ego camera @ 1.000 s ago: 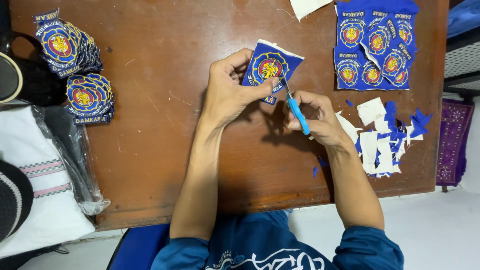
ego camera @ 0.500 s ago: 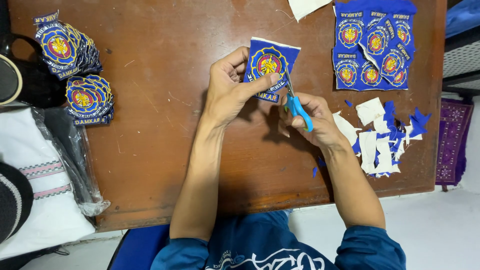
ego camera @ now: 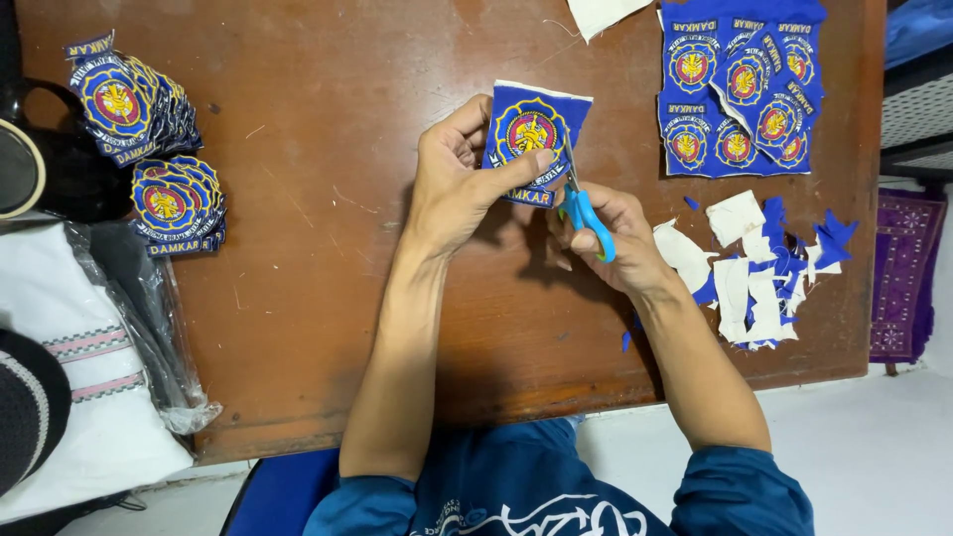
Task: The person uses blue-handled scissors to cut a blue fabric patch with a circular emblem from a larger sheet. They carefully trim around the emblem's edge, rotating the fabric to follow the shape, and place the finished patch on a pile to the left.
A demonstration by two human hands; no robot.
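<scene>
Over the brown bench [ego camera: 328, 328], my left hand [ego camera: 459, 189] pinches the blue patch [ego camera: 534, 134]; my right hand [ego camera: 608, 233] grips blue-handled scissors [ego camera: 584, 210] at its lower right edge.

two hands [ego camera: 467, 189], one scissors [ego camera: 586, 213], two patch stacks [ego camera: 149, 139]

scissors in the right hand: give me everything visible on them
The scissors are small, with bright blue handles that look like plastic and short metal blades, mostly hidden. The right hand grips the handles, fingers through the loops. They are held above the brown wooden table, blades pointing up and away from the person, meeting the right lower edge of the blue embroidered patch that the left hand pinches. Whether the blades are open cannot be told.
</scene>
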